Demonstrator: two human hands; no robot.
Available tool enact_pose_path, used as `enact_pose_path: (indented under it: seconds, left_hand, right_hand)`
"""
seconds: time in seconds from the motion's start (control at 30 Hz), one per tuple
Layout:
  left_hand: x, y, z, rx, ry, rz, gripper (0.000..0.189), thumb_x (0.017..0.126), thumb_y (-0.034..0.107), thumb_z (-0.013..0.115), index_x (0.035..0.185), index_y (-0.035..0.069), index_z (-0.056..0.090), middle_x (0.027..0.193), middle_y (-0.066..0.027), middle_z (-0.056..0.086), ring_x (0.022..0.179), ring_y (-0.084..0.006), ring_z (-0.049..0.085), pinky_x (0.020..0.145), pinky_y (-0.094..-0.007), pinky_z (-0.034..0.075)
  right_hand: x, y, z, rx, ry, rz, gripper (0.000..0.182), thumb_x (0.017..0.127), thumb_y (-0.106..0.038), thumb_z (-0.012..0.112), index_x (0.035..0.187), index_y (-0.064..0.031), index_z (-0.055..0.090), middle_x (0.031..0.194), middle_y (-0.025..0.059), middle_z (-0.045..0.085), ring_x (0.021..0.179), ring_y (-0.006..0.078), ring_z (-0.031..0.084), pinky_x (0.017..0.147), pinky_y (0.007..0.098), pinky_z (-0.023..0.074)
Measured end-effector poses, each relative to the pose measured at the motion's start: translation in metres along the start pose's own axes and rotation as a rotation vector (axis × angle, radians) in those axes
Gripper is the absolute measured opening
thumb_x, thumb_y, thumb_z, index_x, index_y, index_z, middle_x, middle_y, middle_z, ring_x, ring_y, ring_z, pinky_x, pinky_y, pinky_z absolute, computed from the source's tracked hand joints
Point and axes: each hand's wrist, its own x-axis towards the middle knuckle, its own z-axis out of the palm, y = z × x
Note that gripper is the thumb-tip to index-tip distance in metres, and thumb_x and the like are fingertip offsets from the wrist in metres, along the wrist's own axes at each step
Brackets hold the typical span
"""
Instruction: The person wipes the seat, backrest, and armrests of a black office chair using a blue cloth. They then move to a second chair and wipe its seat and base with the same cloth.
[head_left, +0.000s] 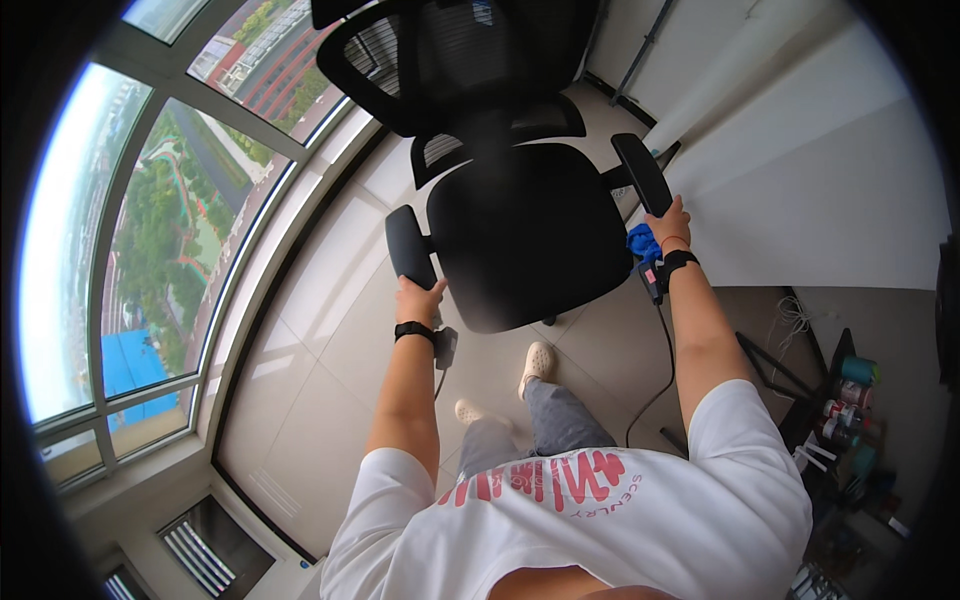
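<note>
Before me stands a black office chair (532, 232) with a padded seat and a mesh backrest (480, 67). My left hand (420, 300) grips the front end of the left armrest (409, 244). On the other side, my right hand (671, 223) holds the front end of the right armrest (643, 172). Each wrist wears a black strap with a small cabled device; the left device (445, 348) is grey. A bunched blue cloth or bag (643, 243) shows beside my right hand, near the seat's edge. The chair's base is mostly hidden under the seat.
Tall windows (195, 210) with a low sill line the left side. A white partition or cabinet (810, 202) stands to the right. Below it, a dark shelf or table carries jars and containers (855, 382), near a coiled white cable (793, 315). The floor is pale tile (337, 337).
</note>
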Motion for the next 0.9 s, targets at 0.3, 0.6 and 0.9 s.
enact_pose_path:
  seconds: [0.3, 0.6, 0.9]
  left_hand:
    - [0.026, -0.005, 0.015, -0.080, -0.061, -0.108, 0.088, 0.067, 0.043, 0.072, 0.124, -0.010, 0.030, 0.099, -0.0219, 0.067, 0.095, -0.0345, 0.066, 0.083, -0.0409, 0.051]
    - [0.030, -0.020, -0.019, -0.031, -0.096, -0.015, 0.084, 0.069, 0.041, 0.067, 0.120, -0.012, 0.027, 0.089, -0.0195, 0.069, 0.089, -0.0321, 0.068, 0.079, -0.0365, 0.052]
    - [0.011, -0.110, -0.060, -0.030, -0.260, 0.080, 0.091, 0.069, 0.046, 0.075, 0.117, -0.014, 0.028, 0.100, -0.0292, 0.064, 0.095, -0.0363, 0.065, 0.081, -0.0372, 0.052]
  right_hand:
    - [0.040, 0.002, 0.027, -0.070, -0.177, 0.061, 0.094, 0.077, -0.053, 0.067, 0.147, -0.0083, 0.021, 0.131, 0.0337, 0.043, 0.114, 0.0480, 0.052, 0.095, 0.0497, 0.0462]
    - [0.005, 0.018, 0.055, -0.028, -0.015, 0.193, 0.080, 0.078, -0.046, 0.071, 0.137, -0.0060, 0.033, 0.126, 0.0282, 0.049, 0.113, 0.0455, 0.054, 0.093, 0.0509, 0.0471]
    - [-0.132, 0.054, 0.078, -0.005, -0.067, 0.317, 0.087, 0.080, -0.040, 0.071, 0.144, -0.0060, 0.025, 0.136, 0.0290, 0.042, 0.122, 0.0447, 0.047, 0.099, 0.0521, 0.0434]
